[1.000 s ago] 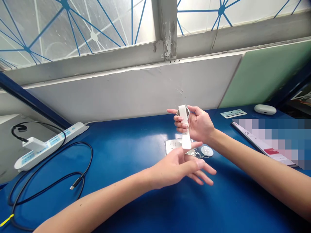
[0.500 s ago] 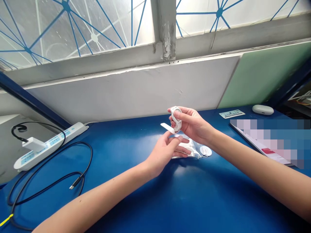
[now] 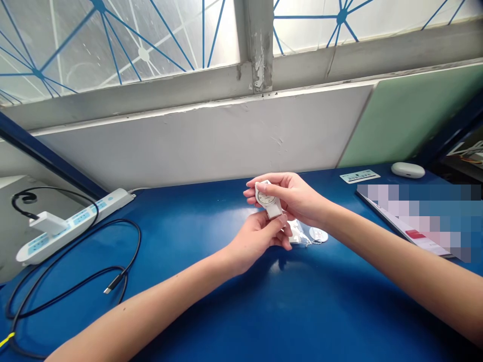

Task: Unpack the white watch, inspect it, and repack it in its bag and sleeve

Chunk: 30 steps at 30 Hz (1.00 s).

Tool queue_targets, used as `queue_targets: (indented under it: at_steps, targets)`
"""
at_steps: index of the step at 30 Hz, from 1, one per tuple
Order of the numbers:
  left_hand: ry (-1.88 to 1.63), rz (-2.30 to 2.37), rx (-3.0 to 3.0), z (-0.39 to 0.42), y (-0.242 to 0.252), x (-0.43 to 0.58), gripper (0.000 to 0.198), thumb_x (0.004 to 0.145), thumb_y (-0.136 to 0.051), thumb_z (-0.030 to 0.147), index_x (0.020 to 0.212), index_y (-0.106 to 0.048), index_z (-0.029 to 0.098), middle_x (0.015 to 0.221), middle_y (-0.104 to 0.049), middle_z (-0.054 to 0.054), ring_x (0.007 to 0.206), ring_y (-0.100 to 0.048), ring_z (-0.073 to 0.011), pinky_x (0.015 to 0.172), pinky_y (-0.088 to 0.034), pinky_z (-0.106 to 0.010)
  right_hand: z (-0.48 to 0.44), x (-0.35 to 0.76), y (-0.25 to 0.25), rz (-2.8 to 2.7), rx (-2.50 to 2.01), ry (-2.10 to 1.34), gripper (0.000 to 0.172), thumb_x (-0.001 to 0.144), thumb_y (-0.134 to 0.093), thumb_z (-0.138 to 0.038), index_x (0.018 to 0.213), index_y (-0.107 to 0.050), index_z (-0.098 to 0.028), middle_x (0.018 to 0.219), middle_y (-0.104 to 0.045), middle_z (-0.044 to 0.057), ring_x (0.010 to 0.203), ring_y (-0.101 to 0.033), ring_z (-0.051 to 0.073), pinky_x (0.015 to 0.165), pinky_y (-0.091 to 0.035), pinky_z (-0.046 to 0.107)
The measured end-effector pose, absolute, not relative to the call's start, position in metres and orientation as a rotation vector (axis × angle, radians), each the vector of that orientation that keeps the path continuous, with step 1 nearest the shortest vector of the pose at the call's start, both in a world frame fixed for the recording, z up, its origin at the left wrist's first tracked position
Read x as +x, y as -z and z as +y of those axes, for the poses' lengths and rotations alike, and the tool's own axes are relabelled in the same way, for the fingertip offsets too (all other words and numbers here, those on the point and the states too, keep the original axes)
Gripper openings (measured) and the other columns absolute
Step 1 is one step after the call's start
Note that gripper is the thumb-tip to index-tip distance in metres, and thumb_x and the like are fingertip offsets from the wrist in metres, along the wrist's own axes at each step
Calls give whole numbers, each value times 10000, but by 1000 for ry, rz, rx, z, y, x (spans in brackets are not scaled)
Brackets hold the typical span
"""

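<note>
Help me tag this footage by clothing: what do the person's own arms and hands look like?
The left hand and right hand are ungloved. Neither the left forearm nor right forearm shows a sleeve or wristband; the left has a small dark spot.

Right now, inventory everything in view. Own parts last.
Wristwatch: 1, white, centre
Plastic bag: 1, clear, centre-right
Round tag: 1, white, beside plastic bag
Card: 1, white-blue, back right
Case: 1, white, right of card
Flat device: 1, pale, right
Power strip: 1, white, left
Charger: 1, white, in power strip
Cable: 1, black, left
Cable band: 1, yellow, lower left
Table: 1, blue, foreground
Box: 1, grey, far left
Wires: several, dim, far right
Wall panels: 2, white/green, back
Windowpanes: 2, blue-lined, top
Frame posts: 2, blue, sides
Left grip: 1, bare, on wristwatch
Right grip: 1, bare, on wristwatch
Forearms: 2, bare, foreground
</note>
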<state>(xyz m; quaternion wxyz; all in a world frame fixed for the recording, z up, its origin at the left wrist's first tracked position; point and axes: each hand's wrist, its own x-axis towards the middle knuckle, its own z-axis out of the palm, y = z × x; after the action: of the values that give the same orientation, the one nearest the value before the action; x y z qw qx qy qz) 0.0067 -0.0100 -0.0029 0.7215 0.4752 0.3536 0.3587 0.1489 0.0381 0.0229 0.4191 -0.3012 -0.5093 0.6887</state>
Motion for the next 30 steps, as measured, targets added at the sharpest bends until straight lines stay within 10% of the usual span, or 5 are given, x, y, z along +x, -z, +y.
queue_targets:
  at_steps: [6,30]
  targets:
    - [-739,750,1030,-11,-2,6,474,835,-743,536,979,-654,93,858,-713,-105,718,-703,-178,786,-560,-327,40,150,-29,-1048,-729,-1798,176,892,-603,-165,954,-767,-152,847,-782,77,714,-721,148,719,-597,257]
    - [-699,734,1031,-12,-3,5,412,843,-753,501,919,-680,102,889,-753,-130,802,-755,-236,841,-570,-360,41,158,-31,-1010,-457,-2085,313,880,-586,-400,1006,-754,-169,814,-779,43,831,-724,198,887,-537,337]
